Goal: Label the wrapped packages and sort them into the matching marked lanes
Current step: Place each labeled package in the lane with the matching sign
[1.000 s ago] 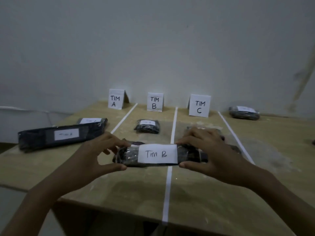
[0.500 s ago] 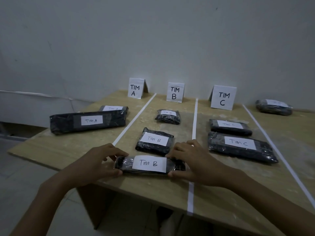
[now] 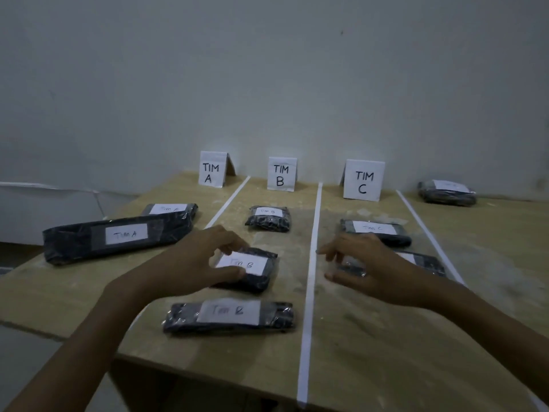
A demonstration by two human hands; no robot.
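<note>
Both hands had let go of the newest Tim B package (image 3: 228, 316) since half a second earlier and lifted away from it. It lay flat at the near end of the middle lane, in line with the TIM B sign (image 3: 281, 173), label up, touching nothing else. Ahead of it sat the middle Tim B package (image 3: 252, 270) and the far Tim B package (image 3: 269, 218).

The left hand (image 3: 190, 260) hung over the middle one, fingers loosely curled and holding nothing; contact could not be told. The right hand (image 3: 362, 269) hovered empty across the tape line (image 3: 309, 292), fingers relaxed.

This placement looked finished. One package (image 3: 447, 193) remained outside the lanes at far right; next would likely mean a long reach and reading its blurred label.
</note>
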